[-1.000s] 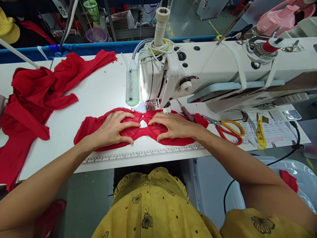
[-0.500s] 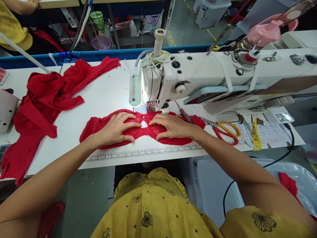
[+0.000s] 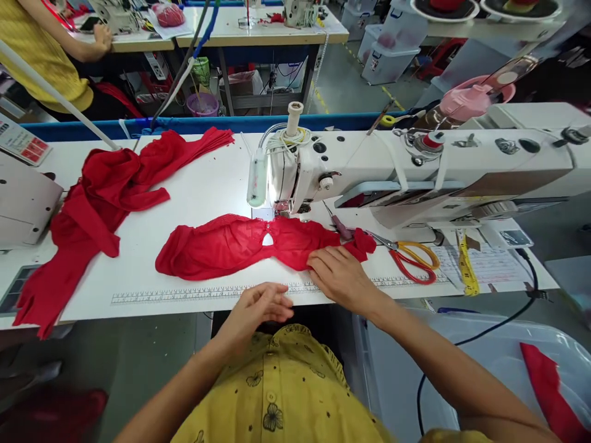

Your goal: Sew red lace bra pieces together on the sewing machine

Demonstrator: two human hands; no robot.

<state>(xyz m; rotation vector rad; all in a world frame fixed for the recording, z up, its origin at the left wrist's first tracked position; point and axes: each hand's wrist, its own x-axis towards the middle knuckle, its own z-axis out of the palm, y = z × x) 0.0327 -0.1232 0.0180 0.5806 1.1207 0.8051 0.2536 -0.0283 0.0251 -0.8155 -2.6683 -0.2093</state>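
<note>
A red bra (image 3: 231,243) lies flat on the white table, its centre at the front of the sewing machine's needle area (image 3: 282,212). My right hand (image 3: 339,277) is at the lower right edge of the bra, its bent fingers closed on the fabric; the thumb is mostly hidden. My left hand (image 3: 261,307) is off the cloth, over the table's front edge, fingers loosely bent and apart with nothing in them. Scissors with orange and red handles (image 3: 413,261) and a small purple-handled tool (image 3: 341,229) lie to the right of the bra.
More red fabric (image 3: 106,197) is heaped on the left. A printed ruler (image 3: 184,297) runs along the front edge. A yellow tape measure (image 3: 468,264) lies over paper at right. Below stands a clear plastic bin (image 3: 406,363). Another person's hand (image 3: 102,37) rests at the far table.
My left hand has let go of the bra and drawn back toward my body. My right hand has slid to the bra's lower right edge. The view has tilted up.
</note>
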